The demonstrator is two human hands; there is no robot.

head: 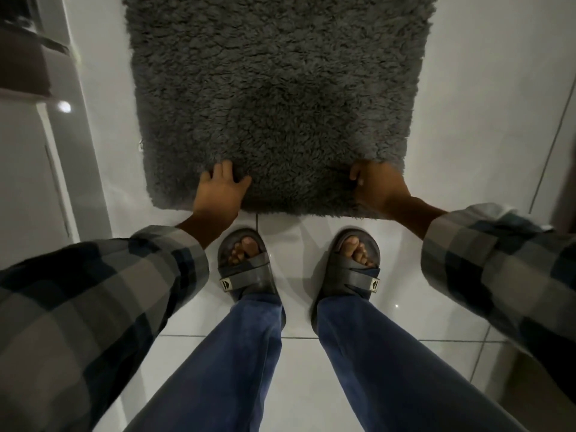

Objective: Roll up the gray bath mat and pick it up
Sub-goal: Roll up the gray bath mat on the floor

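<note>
The gray bath mat [277,98] is shaggy and lies flat on the white tiled floor, running from just ahead of my feet to the top of the view. My left hand [219,190] rests on its near edge toward the left corner, fingers spread and pressed into the pile. My right hand [375,188] sits at the near right corner with its fingers curled into the pile, gripping that edge. The near edge lies flat, with no roll in it.
My two feet in dark sandals [246,263] [355,263] stand just behind the mat's near edge. A white door frame or cabinet [53,151] runs along the left. White floor tiles [467,120] lie to the right of the mat.
</note>
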